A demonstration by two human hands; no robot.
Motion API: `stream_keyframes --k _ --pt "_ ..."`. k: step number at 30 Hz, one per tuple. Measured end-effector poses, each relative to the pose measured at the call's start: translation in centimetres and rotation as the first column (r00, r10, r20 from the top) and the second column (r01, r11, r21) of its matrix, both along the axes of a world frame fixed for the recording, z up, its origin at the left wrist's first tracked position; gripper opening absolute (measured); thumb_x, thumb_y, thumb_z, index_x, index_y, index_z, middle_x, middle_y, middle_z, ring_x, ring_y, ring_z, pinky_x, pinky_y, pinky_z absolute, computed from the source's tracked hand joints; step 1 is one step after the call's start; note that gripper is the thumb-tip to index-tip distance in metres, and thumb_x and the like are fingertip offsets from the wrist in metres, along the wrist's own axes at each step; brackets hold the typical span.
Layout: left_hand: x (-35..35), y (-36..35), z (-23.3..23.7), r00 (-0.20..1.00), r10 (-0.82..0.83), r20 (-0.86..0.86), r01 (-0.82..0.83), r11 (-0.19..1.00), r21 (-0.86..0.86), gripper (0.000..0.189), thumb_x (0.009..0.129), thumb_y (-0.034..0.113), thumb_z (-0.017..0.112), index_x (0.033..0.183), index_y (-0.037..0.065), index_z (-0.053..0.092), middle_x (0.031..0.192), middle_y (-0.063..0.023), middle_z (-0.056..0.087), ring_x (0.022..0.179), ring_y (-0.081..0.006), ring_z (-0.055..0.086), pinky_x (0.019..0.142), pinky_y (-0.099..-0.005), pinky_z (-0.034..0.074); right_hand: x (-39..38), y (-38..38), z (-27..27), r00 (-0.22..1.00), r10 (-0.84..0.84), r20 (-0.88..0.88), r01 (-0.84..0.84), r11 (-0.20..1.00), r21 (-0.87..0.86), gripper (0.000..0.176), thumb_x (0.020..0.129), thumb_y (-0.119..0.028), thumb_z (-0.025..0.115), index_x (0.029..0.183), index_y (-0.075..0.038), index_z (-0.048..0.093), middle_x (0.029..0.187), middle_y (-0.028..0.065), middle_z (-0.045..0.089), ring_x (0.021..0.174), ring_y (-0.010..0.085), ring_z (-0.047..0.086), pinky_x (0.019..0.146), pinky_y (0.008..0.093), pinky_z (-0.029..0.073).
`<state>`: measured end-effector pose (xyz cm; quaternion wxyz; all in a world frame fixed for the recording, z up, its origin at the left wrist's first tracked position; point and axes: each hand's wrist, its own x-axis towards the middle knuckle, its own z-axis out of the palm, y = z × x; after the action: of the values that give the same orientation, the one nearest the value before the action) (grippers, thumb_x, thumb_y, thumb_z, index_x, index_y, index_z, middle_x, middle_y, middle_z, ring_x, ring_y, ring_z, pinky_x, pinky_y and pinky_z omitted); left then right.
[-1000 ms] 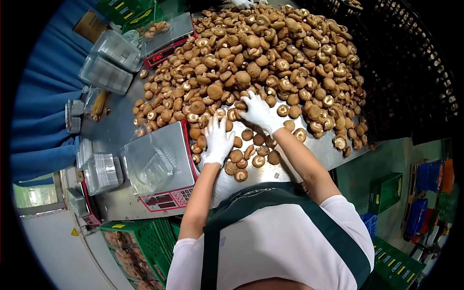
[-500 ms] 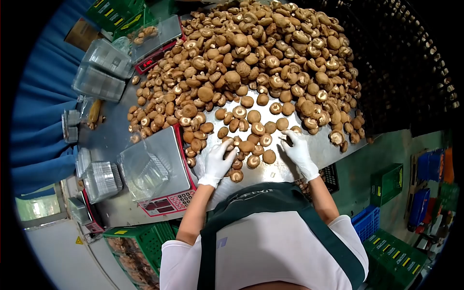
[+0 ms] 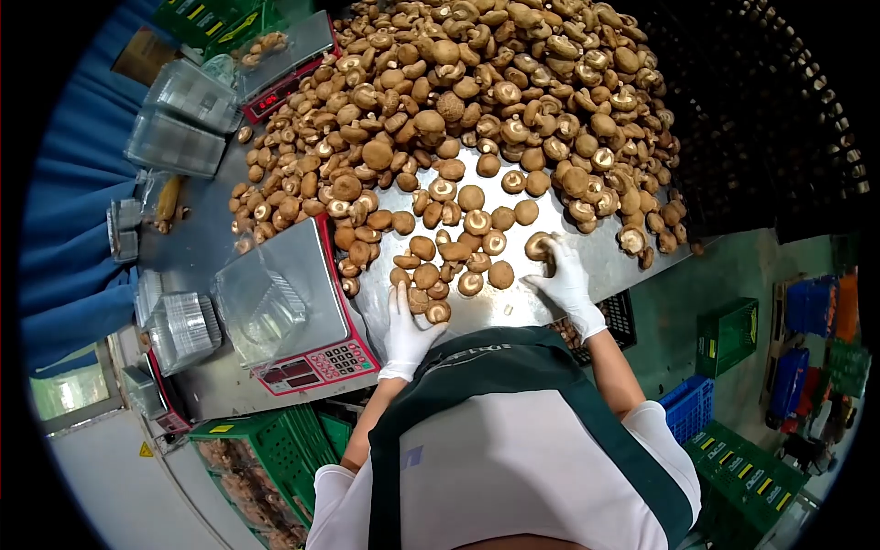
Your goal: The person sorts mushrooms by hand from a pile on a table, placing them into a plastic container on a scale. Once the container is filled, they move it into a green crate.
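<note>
White-gloved fingers (image 3: 553, 259) of the right hand (image 3: 566, 282) curl around a single mushroom (image 3: 537, 245), pinching it at its edge; its tan cap faces up and a pale rim shows. It sits far to the right of the scale (image 3: 316, 266), on the bare steel worktop (image 3: 610, 261). The fingers (image 3: 401, 301) of the left hand (image 3: 404, 332) lie straight and pressed together, flat on the worktop just right of the scale's keypad, their tips touching the nearest of the loose mushrooms (image 3: 458, 252). These loose mushrooms form a thin scatter to the right of the scale: round brown caps, some turned over to show cream gills and short stems. Beyond the scale, the main heap (image 3: 495, 82) is piled several deep, in the same brown and cream. On the scale's steel pan rests a clear plastic tray (image 3: 261, 307). To the left of the scale stands a stack of clear trays (image 3: 183, 330).
</note>
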<state>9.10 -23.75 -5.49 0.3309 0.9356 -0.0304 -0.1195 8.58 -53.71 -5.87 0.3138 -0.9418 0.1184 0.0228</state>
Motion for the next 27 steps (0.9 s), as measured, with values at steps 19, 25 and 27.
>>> stream_keyframes --k 19,25,27 --pt "7.8 -2.5 -3.6 0.951 -0.072 0.3 0.117 0.984 -0.135 0.096 0.064 0.017 0.077 0.143 0.006 0.023 0.136 -0.0232 0.033 0.124 -0.0379 0.04 0.098 -0.0383 0.041 5.3 6.1 -0.2 0.987 0.152 -0.055 -0.15 0.988 0.046 0.099 0.058 -0.03 0.081 0.141 -0.015 0.029 0.145 0.0197 0.028 0.115 0.0362 0.046 0.091 0.0414 0.046" --pt "7.4 -0.5 -2.9 0.995 -0.027 0.096 0.052 0.964 -0.262 0.092 0.063 0.014 0.076 0.141 0.005 0.028 0.135 -0.0206 0.036 0.124 -0.0343 0.039 0.101 -0.0367 0.037 6.1 6.5 -0.2 0.975 0.216 -0.051 -0.212 0.974 0.075 0.098 0.059 -0.03 0.077 0.142 -0.014 0.027 0.146 0.019 0.026 0.116 0.0342 0.045 0.09 0.0403 0.048" --pt "6.5 -0.9 -1.7 0.964 -0.112 0.24 0.146 0.981 -0.127 0.092 0.062 0.015 0.076 0.14 0.004 0.029 0.137 -0.021 0.034 0.124 -0.0354 0.039 0.098 -0.0381 0.04 6.2 6.2 -0.6 0.972 0.231 -0.041 -0.228 0.971 0.068 0.097 0.06 -0.029 0.077 0.142 -0.014 0.027 0.145 0.0192 0.027 0.114 0.0346 0.047 0.089 0.0404 0.049"
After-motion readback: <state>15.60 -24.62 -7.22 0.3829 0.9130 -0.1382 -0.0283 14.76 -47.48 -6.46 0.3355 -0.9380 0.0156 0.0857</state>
